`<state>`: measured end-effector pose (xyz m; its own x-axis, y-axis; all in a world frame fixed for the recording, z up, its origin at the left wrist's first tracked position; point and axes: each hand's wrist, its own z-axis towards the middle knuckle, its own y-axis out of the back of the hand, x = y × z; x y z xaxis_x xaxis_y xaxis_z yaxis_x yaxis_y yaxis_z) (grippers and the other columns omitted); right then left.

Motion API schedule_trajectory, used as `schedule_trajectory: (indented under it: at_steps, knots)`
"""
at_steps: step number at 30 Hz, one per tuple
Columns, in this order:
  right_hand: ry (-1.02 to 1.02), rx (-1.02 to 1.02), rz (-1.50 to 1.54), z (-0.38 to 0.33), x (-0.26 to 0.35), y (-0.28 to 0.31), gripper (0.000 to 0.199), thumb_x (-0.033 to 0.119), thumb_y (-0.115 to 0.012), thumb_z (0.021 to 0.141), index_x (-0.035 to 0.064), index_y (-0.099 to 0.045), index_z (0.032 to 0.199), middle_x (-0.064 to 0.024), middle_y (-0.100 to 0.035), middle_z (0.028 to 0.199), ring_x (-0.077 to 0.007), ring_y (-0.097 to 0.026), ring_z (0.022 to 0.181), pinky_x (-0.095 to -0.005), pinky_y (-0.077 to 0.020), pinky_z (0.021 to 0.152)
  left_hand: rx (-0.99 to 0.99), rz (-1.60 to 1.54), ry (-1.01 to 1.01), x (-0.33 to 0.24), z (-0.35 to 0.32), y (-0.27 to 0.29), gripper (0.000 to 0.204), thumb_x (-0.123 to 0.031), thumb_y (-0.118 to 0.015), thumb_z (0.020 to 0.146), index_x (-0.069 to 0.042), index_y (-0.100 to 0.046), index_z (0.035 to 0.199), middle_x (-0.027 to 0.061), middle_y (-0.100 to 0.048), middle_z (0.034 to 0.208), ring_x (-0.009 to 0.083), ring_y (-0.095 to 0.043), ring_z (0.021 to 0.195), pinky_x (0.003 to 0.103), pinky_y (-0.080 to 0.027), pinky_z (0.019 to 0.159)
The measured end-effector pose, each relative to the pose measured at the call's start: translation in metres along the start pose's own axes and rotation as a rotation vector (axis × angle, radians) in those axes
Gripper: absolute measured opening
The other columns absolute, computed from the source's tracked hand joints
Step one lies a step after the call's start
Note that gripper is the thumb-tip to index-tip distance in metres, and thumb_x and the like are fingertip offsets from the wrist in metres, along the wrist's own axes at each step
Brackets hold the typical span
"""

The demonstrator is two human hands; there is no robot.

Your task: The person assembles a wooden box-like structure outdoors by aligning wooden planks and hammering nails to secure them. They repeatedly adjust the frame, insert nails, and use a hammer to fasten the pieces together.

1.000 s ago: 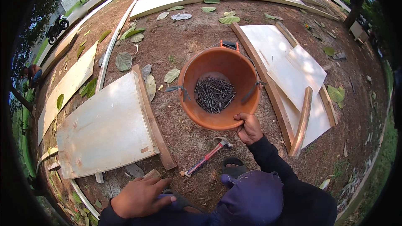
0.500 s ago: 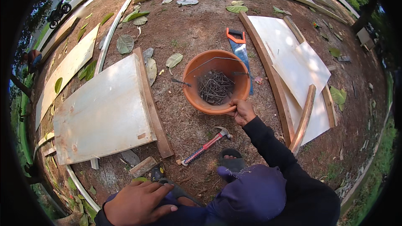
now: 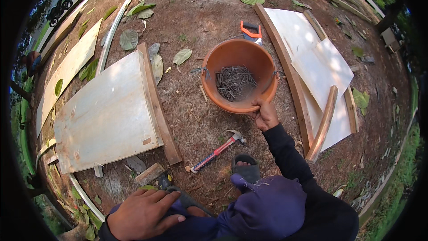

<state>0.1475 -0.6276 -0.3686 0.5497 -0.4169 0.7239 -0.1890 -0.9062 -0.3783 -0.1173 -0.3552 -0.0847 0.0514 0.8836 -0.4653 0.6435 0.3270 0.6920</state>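
My right hand [image 3: 265,114] grips the near rim of an orange-brown bucket [image 3: 263,90], thumb over the edge. Inside the bucket lies a heap of nails [image 3: 235,83]. The bucket leans toward me, so its inner wall shows. My left hand [image 3: 145,214] rests on my left knee, fingers stretched out, with nothing in it. On the soil between the bucket and my feet lies a claw hammer [image 3: 217,151] with a red and blue handle. Behind the bucket a handsaw [image 3: 251,31] with an orange and black handle is mostly hidden.
A framed pale panel [image 3: 107,111] lies at the left. At the right are more white panels [image 3: 307,40] on wooden battens, with a loose wood piece [image 3: 324,122] across them. A short wood block [image 3: 150,174] sits by my left foot. Large leaves [image 3: 129,39] are scattered about.
The bucket has moved a little right and away, tilting more toward me, and now covers most of the saw blade. Its wire handle has dropped from across the opening. My left hand stays on the knee.
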Motion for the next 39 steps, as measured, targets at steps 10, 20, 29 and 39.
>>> schedule_trajectory:
  at_steps: [10, 20, 29, 39]
  knots:
    - [0.029, 0.19, 0.335, 0.016, -0.059, 0.001, 0.045, -0.006, -0.053, 0.093, -0.0097, -0.043, 0.137, -0.0205, -0.061, 0.13, -0.0365, -0.072, 0.109, -0.0526, -0.0643, 0.093, 0.036, -0.044, 0.061, -0.001, 0.002, 0.009, 0.062, -0.05, -0.068, 0.097, -0.004, -0.06, 0.137, 0.0209, -0.071, 0.112, 0.0426, -0.068, 0.106, 0.049, -0.054, 0.095]
    - [0.003, 0.01, 0.023, 0.009, -0.046, -0.013, 0.033, 0.001, -0.058, 0.095, -0.0096, -0.048, 0.124, -0.0211, -0.064, 0.113, -0.0332, -0.075, 0.093, -0.0435, -0.0711, 0.073, 0.06, -0.069, 0.075, 0.013, -0.002, 0.002, 0.063, -0.047, -0.07, 0.095, -0.002, -0.059, 0.138, 0.0223, -0.069, 0.115, 0.0426, -0.067, 0.109, 0.049, -0.053, 0.096]
    - [0.008, 0.073, -0.164, 0.012, -0.022, -0.02, 0.036, 0.024, -0.062, 0.103, -0.0041, -0.053, 0.124, -0.0147, -0.071, 0.101, -0.0231, -0.076, 0.081, -0.0337, -0.0695, 0.063, 0.065, -0.077, 0.088, 0.023, 0.005, 0.008, 0.063, -0.048, -0.069, 0.096, -0.003, -0.059, 0.139, 0.022, -0.069, 0.115, 0.0423, -0.066, 0.11, 0.049, -0.052, 0.096]
    - [0.283, -0.056, -0.411, -0.016, -0.037, 0.002, 0.046, 0.035, -0.066, 0.102, -0.0039, -0.055, 0.124, -0.0033, -0.061, 0.085, -0.0126, -0.061, 0.064, -0.0256, -0.0493, 0.05, 0.074, -0.08, 0.076, 0.03, 0.01, 0.011, 0.064, -0.048, -0.069, 0.096, -0.003, -0.058, 0.141, 0.0216, -0.069, 0.116, 0.0416, -0.067, 0.111, 0.049, -0.052, 0.098]
